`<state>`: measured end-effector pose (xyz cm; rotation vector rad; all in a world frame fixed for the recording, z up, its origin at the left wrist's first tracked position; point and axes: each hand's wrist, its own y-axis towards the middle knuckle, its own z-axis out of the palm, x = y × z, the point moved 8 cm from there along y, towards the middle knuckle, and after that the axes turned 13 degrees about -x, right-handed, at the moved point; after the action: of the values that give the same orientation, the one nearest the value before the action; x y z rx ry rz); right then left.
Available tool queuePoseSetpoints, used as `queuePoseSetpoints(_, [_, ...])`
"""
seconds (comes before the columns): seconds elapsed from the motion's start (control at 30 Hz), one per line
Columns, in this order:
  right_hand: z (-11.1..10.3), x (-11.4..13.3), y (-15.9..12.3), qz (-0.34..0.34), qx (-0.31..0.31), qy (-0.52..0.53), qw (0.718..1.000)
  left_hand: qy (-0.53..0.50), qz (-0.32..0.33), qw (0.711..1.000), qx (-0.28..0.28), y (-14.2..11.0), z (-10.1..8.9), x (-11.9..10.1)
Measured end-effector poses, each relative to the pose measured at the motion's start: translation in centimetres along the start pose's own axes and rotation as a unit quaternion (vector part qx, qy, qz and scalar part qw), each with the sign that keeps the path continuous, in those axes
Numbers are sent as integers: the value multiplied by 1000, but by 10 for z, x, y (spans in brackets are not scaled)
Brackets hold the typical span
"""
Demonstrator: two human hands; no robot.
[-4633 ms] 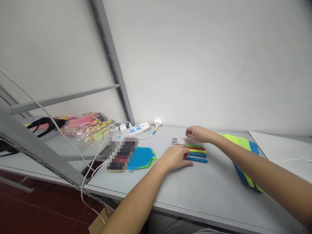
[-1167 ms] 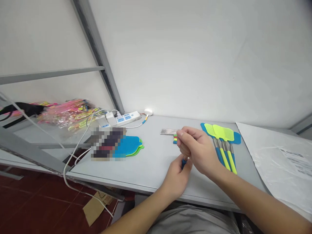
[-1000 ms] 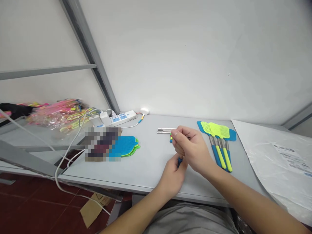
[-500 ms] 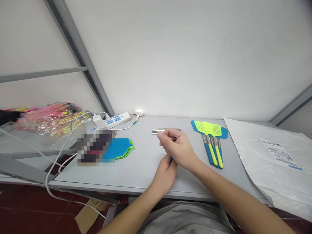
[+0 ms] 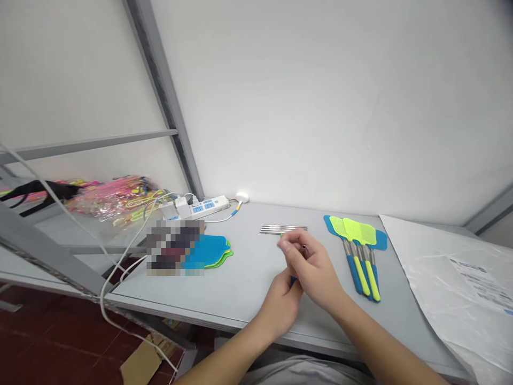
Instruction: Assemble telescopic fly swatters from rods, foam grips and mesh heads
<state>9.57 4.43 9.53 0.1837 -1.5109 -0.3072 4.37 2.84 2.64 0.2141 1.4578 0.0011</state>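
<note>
Both hands meet above the grey table [image 5: 248, 278], near its front edge. My left hand [image 5: 281, 307] is closed around the blue grip of a handle rod [image 5: 294, 280], mostly hidden. My right hand [image 5: 310, 264] is curled over the rod's metal end, fingertips pinched. Behind the hands lie several loose handle rods [image 5: 282, 229] with steel shafts. To the right sit assembled fly swatters [image 5: 358, 243], yellow-green and blue heads, handles pointing toward me. A stack of blue and green swatter heads [image 5: 210, 251] lies to the left.
A white power strip [image 5: 202, 207] with cables sits at the back left. Bagged pink and yellow goods [image 5: 116, 195] lie on a shelf beyond a slanted metal frame [image 5: 168, 101]. A clear plastic sheet [image 5: 457, 278] covers the table's right. A blurred patch [image 5: 174, 247] adjoins the heads.
From 4.6 s ago the hands left the rod pile and came together near the front edge holding one rod. Over the last second they stay joined; the camera view shifts slightly.
</note>
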Motion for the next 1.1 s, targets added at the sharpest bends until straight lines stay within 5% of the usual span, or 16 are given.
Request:
queuePoseSetpoints(0.17, [-20,9,-13,-76,-20,-76,994,-56,15,993,-100,1,-26,-18])
queuePoseSetpoints(0.3, [-37,-14,-30,-15,-1,-135,991,-177,71,966,-174,4,-51,-38])
queuePoseSetpoints(0.43, [-37,-34,-44,42,35,-118,991,-235,44,958,-157,5,-44,-31])
queuePoseSetpoints(0.63, [-33,-34,-49,-4,66,-189,980,-272,9,957,-104,-4,-16,-9])
queuePoseSetpoints(0.87, [-50,-48,-53,-47,25,-208,977,-229,-32,966,-117,-3,-15,7])
queuePoseSetpoints(1.1, [-72,-52,-57,-30,-59,-126,990,-150,14,987,-64,-9,-7,5])
